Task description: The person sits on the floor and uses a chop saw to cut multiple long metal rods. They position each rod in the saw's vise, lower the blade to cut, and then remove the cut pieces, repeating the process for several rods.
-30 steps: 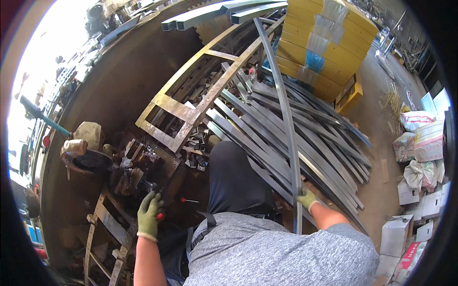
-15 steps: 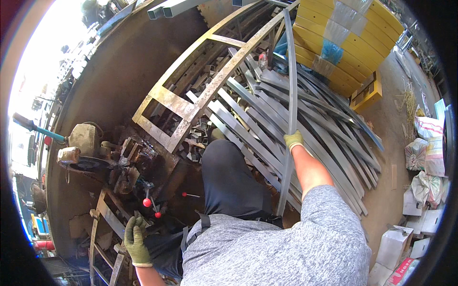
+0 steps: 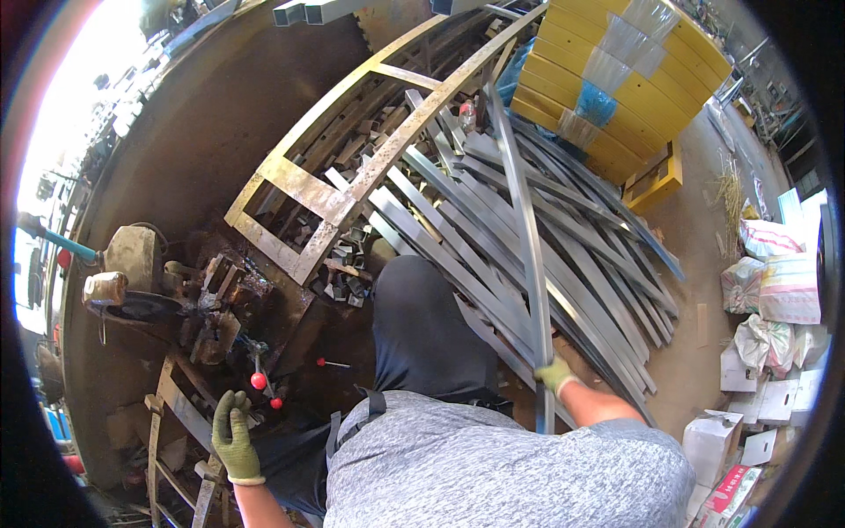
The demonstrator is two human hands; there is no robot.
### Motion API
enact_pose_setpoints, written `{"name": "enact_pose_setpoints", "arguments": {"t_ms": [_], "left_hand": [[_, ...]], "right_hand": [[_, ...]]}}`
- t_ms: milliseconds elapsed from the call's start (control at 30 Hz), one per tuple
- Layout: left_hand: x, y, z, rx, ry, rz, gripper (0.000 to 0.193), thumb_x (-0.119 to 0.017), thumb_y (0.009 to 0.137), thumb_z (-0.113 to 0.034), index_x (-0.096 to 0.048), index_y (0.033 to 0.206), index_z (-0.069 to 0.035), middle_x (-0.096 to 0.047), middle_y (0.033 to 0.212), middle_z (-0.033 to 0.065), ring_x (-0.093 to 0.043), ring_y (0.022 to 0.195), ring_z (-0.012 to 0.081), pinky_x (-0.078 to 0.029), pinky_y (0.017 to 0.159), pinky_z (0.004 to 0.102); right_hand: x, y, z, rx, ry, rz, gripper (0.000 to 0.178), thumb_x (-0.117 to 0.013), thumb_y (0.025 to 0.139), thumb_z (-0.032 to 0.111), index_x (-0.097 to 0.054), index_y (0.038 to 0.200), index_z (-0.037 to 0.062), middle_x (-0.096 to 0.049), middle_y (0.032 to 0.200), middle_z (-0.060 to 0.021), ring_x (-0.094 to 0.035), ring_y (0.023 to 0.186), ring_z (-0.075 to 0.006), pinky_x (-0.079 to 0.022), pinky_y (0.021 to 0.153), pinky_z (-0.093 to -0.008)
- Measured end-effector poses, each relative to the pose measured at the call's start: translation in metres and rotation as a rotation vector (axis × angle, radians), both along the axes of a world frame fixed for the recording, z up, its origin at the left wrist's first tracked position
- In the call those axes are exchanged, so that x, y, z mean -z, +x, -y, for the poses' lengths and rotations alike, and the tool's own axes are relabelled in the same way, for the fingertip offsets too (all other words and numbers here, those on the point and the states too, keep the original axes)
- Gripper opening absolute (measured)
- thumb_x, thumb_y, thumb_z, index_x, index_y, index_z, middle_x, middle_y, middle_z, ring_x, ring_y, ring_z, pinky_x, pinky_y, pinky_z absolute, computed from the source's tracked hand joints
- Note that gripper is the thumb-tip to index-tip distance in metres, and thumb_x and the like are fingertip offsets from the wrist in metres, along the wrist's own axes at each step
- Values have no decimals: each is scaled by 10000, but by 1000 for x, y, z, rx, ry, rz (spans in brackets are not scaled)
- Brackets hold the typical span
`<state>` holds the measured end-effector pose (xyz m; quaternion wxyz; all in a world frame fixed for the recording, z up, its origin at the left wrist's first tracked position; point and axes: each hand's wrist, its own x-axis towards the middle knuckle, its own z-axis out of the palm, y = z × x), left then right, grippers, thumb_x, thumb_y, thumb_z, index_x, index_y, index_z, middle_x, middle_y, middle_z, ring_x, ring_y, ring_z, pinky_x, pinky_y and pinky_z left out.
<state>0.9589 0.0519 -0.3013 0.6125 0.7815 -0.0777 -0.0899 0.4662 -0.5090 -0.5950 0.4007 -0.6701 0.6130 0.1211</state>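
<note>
My right hand, in a green work glove, is wrapped round the near part of a long grey metal tube. The tube slants away over a pile of similar metal tubes, its far end beside the yellow stack. At the lower left my left hand, gloved alike, is raised with its fingers stretched and nothing in it. Nearest to it are red ball-tipped levers on a dirty cutting machine with a dark round blade or wheel.
A metal frame stands over many short tube offcuts. Yellow panels wrapped in film rise at the far right. Bags and white boxes line the right side. A tube end juts in at the top.
My right hand has drawn the tube nearer and lower, and its far end has come down beside the yellow stack. My left hand stays raised, slightly shifted left. The whole view has shifted a little.
</note>
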Motion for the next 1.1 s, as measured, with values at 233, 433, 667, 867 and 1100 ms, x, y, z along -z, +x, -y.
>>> {"name": "enact_pose_setpoints", "arguments": {"t_ms": [233,433,667,867,1100], "left_hand": [[-1,17,25,148,-74,63,410,-682,1242,-106,-680,1624,46,-811,1502,183,-775,1393,253,-584,1258,420],[1,24,39,227,-46,114,403,-696,1227,-69,-694,1616,37,-814,1512,163,-777,1379,232,-589,1240,402],[-10,10,-1,165,-6,135,394,-698,1212,-28,-705,1602,25,-827,1476,155,-783,1358,216,-598,1235,380],[-9,1,-61,-88,-29,141,393,-705,1226,-82,-706,1602,34,-825,1477,151,-780,1357,215,-604,1225,376],[11,-19,-86,-171,-101,186,379,-702,1224,-73,-717,1588,32,-832,1461,159,-791,1332,224,-613,1221,405]], "right_hand": [[-34,-124,-66,-18,-21,-168,844,-1016,694,358,-785,1387,-64,-807,1428,-338,-783,1342,-485,-600,1193,-503],[-46,-143,-24,-155,-88,-270,965,-1000,704,325,-734,1567,-16,-747,1546,-346,-720,1478,-454,-546,1281,-480],[-25,-112,38,-212,-219,-454,779,-819,912,236,-691,1651,23,-715,1633,-309,-659,1575,-456,-514,1342,-463],[0,-45,82,-306,53,-399,823,-827,963,496,-724,1619,10,-710,1646,-305,-630,1605,-461,-541,1309,-503],[-25,108,110,-390,-218,-413,713,-786,981,487,-791,1559,69,-750,1594,-278,-690,1533,-451,-562,1272,-506]]}}
